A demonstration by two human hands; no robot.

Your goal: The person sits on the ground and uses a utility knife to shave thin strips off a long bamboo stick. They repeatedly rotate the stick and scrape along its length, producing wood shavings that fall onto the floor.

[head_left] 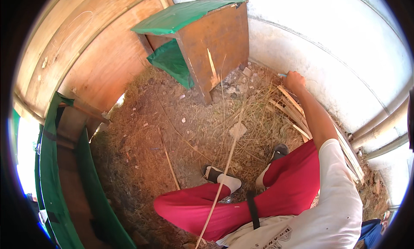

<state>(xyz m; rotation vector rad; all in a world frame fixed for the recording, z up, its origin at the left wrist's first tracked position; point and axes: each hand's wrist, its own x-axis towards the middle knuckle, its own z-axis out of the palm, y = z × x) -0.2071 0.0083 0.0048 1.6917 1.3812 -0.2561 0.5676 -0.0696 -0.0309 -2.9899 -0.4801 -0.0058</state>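
Observation:
My right arm reaches out to the far right. Closed fingers make up my right hand (295, 81), next to the white wall. A small pale bluish thing (282, 75) pokes out at its left side; its kind is too small to tell. Below the hand, a bundle of split wooden or bamboo strips (293, 112) lies on dry grass along the wall. My left hand is not in view. One long thin strip (219, 191) slants up from the lower edge, across my red-trousered leg; its lower end is cut off by the frame.
A brown wooden cabinet (220, 42) with a green covered top stands against the far walls, its front open. Green-covered wooden shelving (64, 162) lines the left. A thin stick (168, 158) lies on the dirt floor (142, 132). Bamboo poles (384, 124) run along the right wall.

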